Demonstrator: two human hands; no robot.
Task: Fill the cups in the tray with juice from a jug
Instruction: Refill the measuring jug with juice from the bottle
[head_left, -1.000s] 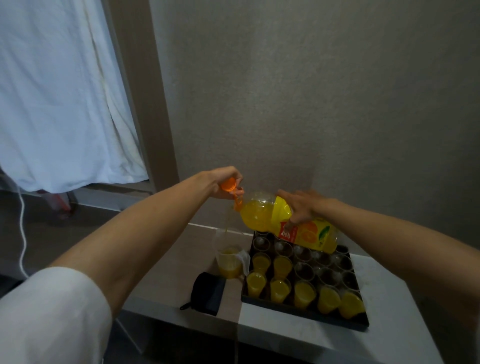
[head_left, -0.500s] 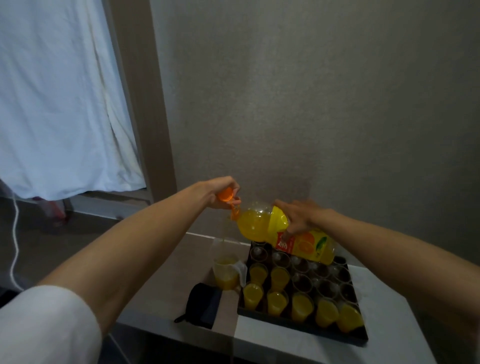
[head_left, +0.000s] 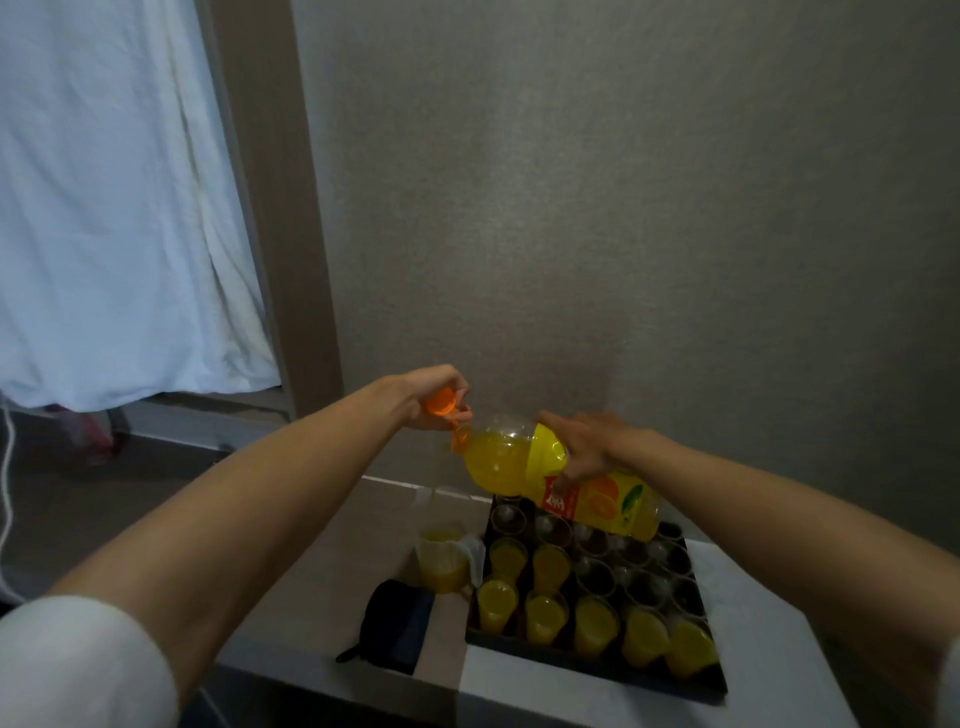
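Observation:
My right hand (head_left: 587, 448) grips a yellow juice bottle (head_left: 524, 467), tipped with its neck to the left above a clear jug (head_left: 441, 558). The jug stands on the table, partly filled with orange juice. My left hand (head_left: 434, 397) pinches the orange cap (head_left: 439, 405) just above the bottle's neck. Right of the jug lies a black tray (head_left: 597, 662) with several cups; those in the front row (head_left: 595, 626) and a few behind hold juice, and the rest look empty.
A dark pouch (head_left: 395, 626) lies on the table's front edge, left of the tray. The grey wall rises close behind the table. A white curtain (head_left: 114, 208) hangs at the left above the floor.
The bottle has tipped a little further toward the jug, and the juice in the jug stands higher. Both hands keep their hold; the camera has shifted slightly.

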